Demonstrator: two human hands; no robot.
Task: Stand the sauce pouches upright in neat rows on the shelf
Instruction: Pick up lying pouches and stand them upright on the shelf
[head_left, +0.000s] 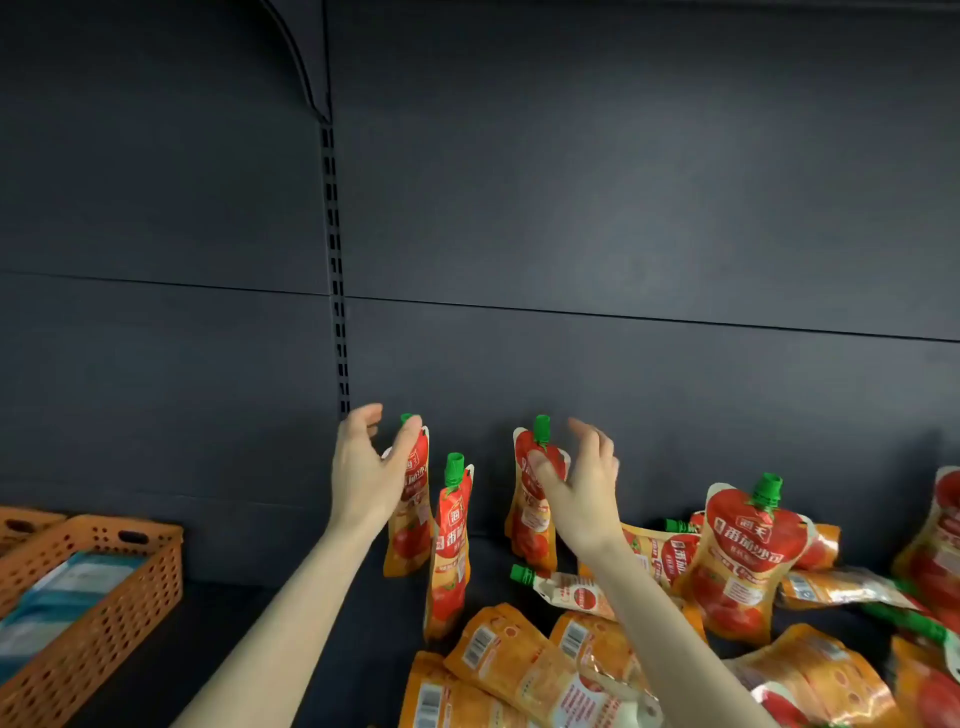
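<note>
Three pouches stand on the shelf (223, 603) close to the back panel (571, 234): a left pouch (413, 525), a mid pouch (451, 545) just in front and to its right, and a right pouch (530, 540) set apart by a gap. The left grip (363, 473) is loose, thumb laid against the left pouch near its green cap, fingers curled clear of it to the left. It steadies rather than clasps. The right grip (584, 493) is likewise slack: thumb on the face of the right pouch, fingers lifted free to the right.

A fourth pouch (743, 561) stands further right, leaning a little, amid a heap (519, 670) of pouches lying flat along the front of the shelf. An orange basket (104, 582) sits well to the left.

The row is only begun; most of the stock lies down. The likeliest next pick is the flat pouch (571, 595) just below the right wrist. Its long axis runs across the shelf, cap pointing left, so it lies below and toward the person from the right grip, far nearer that hand than the left one. To stand it, the hand would need to drop, take it near the cap and swing the base down through a quarter turn (the gap between the mid and right pouches looks a fair place for it). The soft standing pouches could topple if brushed.
</note>
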